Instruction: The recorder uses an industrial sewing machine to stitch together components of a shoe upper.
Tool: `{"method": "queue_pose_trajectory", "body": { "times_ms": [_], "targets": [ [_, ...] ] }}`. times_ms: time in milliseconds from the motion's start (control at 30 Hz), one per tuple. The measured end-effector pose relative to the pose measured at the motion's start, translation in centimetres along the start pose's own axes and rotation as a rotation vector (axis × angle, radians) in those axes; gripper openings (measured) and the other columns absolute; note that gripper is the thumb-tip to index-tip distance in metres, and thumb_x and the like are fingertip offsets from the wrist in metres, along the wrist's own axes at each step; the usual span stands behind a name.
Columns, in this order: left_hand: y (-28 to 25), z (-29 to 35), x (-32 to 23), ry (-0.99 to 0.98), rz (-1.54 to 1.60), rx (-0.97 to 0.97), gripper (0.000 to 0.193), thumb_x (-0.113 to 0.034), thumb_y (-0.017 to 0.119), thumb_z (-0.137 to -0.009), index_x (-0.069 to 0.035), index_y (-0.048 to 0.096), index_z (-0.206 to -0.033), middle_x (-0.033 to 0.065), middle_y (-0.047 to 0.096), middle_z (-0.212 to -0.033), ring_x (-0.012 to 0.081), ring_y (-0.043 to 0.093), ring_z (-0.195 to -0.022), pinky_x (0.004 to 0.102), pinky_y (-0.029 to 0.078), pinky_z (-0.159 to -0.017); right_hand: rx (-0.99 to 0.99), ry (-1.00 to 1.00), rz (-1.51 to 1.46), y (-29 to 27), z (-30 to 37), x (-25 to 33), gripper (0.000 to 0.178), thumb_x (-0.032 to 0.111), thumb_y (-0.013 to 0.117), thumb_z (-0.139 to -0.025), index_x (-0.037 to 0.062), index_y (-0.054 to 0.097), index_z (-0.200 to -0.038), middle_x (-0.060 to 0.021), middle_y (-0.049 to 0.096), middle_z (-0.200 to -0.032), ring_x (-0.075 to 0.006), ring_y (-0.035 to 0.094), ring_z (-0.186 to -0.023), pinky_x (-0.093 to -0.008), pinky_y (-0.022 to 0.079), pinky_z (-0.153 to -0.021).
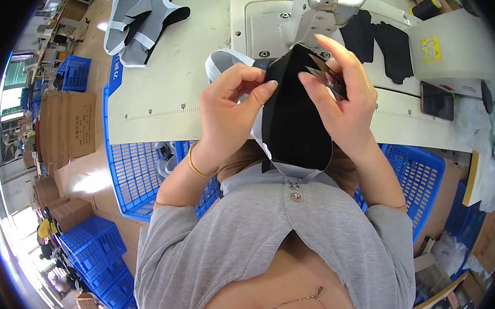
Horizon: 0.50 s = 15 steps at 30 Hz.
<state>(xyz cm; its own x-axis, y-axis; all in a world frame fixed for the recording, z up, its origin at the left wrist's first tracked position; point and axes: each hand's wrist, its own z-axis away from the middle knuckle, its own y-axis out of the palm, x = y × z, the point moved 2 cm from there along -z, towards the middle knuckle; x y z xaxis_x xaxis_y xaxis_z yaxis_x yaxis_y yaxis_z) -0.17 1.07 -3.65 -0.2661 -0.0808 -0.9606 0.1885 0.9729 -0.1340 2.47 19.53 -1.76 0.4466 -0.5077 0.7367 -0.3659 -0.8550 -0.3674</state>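
The left hand (231, 109) pinches a black cloth (297, 123) by its edge; the right hand (347, 98) holds small scissors (336, 87) near a sewing machine (331, 17)

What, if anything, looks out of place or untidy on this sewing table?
Nothing looks spilled. Grey-and-white fabric pieces lie crumpled at the far left of the table, and small dark bits, perhaps thread ends, litter it beside them: untidy. The black fabric pinched by the left hand shows nothing clearly odd.
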Motion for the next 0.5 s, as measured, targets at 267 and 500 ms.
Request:
{"method": "queue_pose_trajectory", "body": {
  "times_ms": [267, 500],
  "targets": [
    [1.1, -0.7, -0.1, -0.008, 0.246, 0.139, 0.015, 0.007, 0.061, -0.089, 0.000, 0.066, -0.102, 0.0030, 0.057, -0.091, 0.0080, 0.055, -0.075, 0.0215, 0.048, -0.066, 0.204, 0.220, -0.111, 1.3, -1.2, -3.2, 0.023, 0.016, 0.071, -0.085, 0.0016, 0.066, -0.103, -0.0096, 0.067, -0.085, -0.0151, 0.062, -0.070, -0.0269, 0.049, -0.064],
    [-0.1, -1.2, 1.0, -0.095, 0.229, 0.169, 0.028, 0.008, 0.058, -0.088, 0.002, 0.065, -0.115, 0.0012, 0.057, -0.096, 0.0077, 0.056, -0.081, 0.0210, 0.049, -0.072, 0.159, 0.179, -0.116, 0.2, 2.0, -2.4, 0.021, 0.019, 0.068, -0.089, -0.0001, 0.063, -0.094, -0.0100, 0.060, -0.080, -0.0191, 0.061, -0.072, -0.0291, 0.047, -0.064]
  ]
}}
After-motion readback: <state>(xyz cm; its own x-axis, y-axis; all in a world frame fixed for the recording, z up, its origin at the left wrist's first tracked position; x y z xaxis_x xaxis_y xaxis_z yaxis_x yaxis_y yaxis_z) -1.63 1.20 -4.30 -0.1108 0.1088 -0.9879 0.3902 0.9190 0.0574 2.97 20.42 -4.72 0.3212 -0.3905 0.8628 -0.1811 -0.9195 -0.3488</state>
